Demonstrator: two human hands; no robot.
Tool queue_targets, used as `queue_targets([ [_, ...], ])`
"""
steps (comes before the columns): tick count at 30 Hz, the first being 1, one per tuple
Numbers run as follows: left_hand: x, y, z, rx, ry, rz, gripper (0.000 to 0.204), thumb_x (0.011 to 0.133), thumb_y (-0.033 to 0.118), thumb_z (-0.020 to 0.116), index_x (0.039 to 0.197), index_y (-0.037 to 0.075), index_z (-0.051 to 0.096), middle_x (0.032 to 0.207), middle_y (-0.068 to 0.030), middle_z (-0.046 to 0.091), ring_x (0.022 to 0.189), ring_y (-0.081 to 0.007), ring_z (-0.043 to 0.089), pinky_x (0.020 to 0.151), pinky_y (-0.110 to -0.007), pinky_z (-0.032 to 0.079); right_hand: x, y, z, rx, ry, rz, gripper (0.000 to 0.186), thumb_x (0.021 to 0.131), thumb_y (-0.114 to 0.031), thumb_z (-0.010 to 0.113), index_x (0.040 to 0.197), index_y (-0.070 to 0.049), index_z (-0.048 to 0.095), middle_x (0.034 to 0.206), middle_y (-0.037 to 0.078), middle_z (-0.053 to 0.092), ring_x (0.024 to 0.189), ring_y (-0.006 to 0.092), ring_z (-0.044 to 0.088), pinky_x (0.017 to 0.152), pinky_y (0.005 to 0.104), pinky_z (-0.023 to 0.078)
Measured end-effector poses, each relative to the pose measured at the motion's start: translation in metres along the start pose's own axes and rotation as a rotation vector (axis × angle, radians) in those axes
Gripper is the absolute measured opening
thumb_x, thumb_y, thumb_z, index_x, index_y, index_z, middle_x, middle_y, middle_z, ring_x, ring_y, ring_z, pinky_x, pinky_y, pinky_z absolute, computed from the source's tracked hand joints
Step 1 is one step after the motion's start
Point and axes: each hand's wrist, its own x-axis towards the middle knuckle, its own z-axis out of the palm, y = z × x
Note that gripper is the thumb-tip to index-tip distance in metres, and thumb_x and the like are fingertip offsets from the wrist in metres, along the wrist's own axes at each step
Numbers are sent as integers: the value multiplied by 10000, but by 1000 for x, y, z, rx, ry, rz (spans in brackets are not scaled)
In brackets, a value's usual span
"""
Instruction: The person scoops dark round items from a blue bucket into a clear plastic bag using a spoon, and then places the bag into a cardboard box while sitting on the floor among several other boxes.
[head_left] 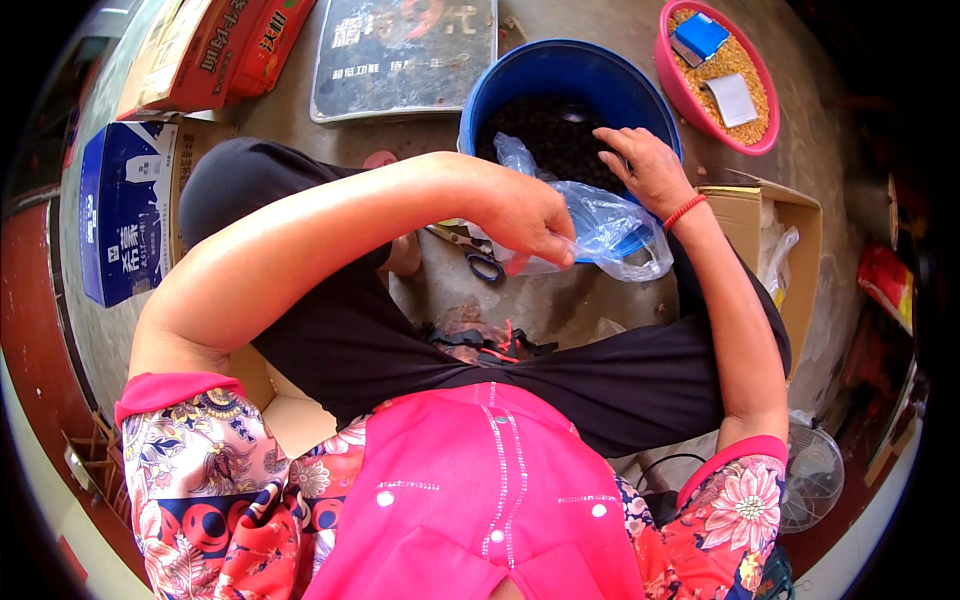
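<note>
A blue tub [640, 85] full of small dark pieces [545, 125] stands on the floor in front of me. A clear plastic bag [605, 220] lies crumpled over its near rim. My left hand [530, 215] is closed on the bag's left side, just outside the rim. Above the tub's right side, my right hand [645, 165] has its fingers apart and bent, with nothing visible in them; a red bracelet circles its wrist. Scissors [485, 267] with dark blue handles lie beside my left hand, partly covered by it.
At the upper right, a pink basin [690, 105] holds yellow grain and two small boxes. An open cardboard box [735, 210] stands right of the tub. Left are a blue carton [130, 210] and a red carton [215, 50]. A dark flat platform [400, 90] lies beyond my left arm.
</note>
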Motion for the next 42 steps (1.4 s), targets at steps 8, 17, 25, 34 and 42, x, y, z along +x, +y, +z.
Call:
queue_targets([
  [8, 1, -4, 2, 14, 48, 9, 444, 916, 413, 416, 1033, 23, 593, 725, -85, 638, 707, -184, 604, 693, -330, 466, -1, 6, 13, 56, -4, 76, 224, 830, -210, 559, 994, -61, 587, 815, 172, 616, 791, 343, 580, 701, 419, 465],
  [17, 5, -6, 3, 56, 43, -16, 453, 917, 417, 405, 980, 13, 599, 704, -84, 629, 694, -192, 597, 682, -334, 462, 7, 8, 22, 242, 70, 250, 252, 847, -279, 546, 914, -49, 622, 730, 169, 624, 695, 332, 606, 644, 387, 475],
  [25, 4, -4, 3, 35, 46, -7, 455, 917, 425, 404, 957, 16, 600, 692, -79, 621, 680, -191, 587, 671, -333, 455, 20, 9, 37, 612, 72, 588, 321, 856, -333, 530, 936, -45, 645, 727, 93, 658, 643, 157, 616, 620, 285, 472],
  [34, 5, -5, 4, 45, 80, 2, 464, 912, 436, 412, 898, 7, 587, 685, -82, 609, 676, -196, 574, 661, -336, 446, 33, 8, 41, 1030, -46, 700, 378, 889, -344, 510, 1049, -8, 576, 900, 122, 650, 753, 138, 604, 666, 244, 484],
  [42, 4, -10, 2, 76, 278, 65, 368, 901, 341, 444, 907, 0, 582, 707, -107, 618, 689, -218, 587, 672, -346, 446, 27, 9, 21, 1184, -34, 705, 423, 897, -387, 488, 1084, -17, 571, 935, 125, 650, 780, 146, 611, 716, 249, 485],
])
